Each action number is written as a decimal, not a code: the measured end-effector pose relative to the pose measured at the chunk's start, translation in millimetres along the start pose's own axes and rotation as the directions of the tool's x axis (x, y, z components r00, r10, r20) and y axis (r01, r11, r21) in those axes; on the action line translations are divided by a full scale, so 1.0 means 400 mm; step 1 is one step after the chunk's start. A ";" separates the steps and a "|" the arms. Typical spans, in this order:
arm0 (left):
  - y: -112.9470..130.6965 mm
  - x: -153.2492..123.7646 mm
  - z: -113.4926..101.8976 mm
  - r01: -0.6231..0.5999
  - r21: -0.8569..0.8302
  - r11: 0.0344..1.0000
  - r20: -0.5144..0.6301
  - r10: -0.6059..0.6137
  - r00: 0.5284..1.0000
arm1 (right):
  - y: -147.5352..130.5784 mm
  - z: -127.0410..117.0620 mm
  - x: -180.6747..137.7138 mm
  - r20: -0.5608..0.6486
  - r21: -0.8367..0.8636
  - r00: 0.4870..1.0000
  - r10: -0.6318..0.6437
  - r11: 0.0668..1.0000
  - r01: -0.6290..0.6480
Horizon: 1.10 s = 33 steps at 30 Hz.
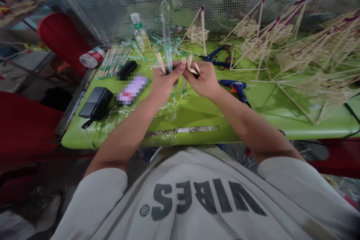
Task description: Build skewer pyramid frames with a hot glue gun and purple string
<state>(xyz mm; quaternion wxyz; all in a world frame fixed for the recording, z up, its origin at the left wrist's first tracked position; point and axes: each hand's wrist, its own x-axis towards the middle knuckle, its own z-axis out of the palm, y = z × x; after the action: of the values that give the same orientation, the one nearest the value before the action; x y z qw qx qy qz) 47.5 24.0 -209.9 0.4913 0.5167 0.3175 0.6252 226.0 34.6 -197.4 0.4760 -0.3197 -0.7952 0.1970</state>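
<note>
**Head view: both hands closed on sticks above the counter**

Head camera looks down on two bare arms reaching over a green counter [197,116]. The left hand [164,82] is closed around a couple of bare sticks [161,63] and one wrapped stick [169,58] in a clear, green-printed sleeve, with the thumb pressing across them. The right hand [204,81] is closed as well, pinching its own few sticks, which fan out above the knuckles. The hands nearly touch, held above the middle of the counter rather than resting on it.

The work in hand looks like sorting or gathering sticks into a bunch, with one not yet out of its sleeve. Bringing the two lots together would call for lining up the tips and keeping the pinch firm, since the thin pieces could easily slip or cross.

The left hand's sticks stand close to upright, long axis running up and away from the person toward the mesh [112,0], leaning slightly left. Their lower ends poke out below the palm. The right hand's sticks also point up but splay apart.

A blue glue gun [237,87] lies just right of the right wrist, and blue pliers [215,55] lie behind it. Finished stick frames [198,32] crowd the back and right. A bottle [141,35] stands at the back left, near a pack of sleeved sticks [114,62] and a black adapter [95,102].
</note>
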 end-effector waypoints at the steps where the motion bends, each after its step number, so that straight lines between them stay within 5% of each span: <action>1: -0.004 0.000 -0.002 -0.013 0.014 1.000 0.000 0.013 1.000 | 0.008 0.005 -0.006 0.002 0.019 1.000 0.000 1.000 0.000; 11: -0.033 0.025 -0.040 0.056 0.122 0.991 0.001 -0.057 0.998 | 0.055 0.032 -0.033 0.141 0.030 0.982 0.128 0.991 -0.134; 20: 0.008 0.020 -0.053 0.061 0.084 0.995 -0.017 -0.059 0.998 | 0.011 -0.006 -0.014 0.342 -0.104 0.939 0.024 0.994 0.012; 26: 0.026 0.020 -0.047 -0.098 0.154 0.983 -0.055 0.108 0.993 | -0.016 -0.003 -0.012 0.405 0.022 0.914 -0.029 1.000 0.023; 33: 0.063 0.063 -0.049 -0.229 0.122 0.966 -0.307 0.257 0.917 | -0.009 0.001 -0.007 0.429 -0.034 0.903 0.013 0.999 0.002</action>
<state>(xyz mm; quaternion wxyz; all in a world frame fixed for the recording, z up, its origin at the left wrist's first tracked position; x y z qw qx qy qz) 22.0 41.8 -183.7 0.3296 0.4641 0.3523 0.7429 225.5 30.2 -197.1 0.2833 -0.2787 -0.8828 0.2504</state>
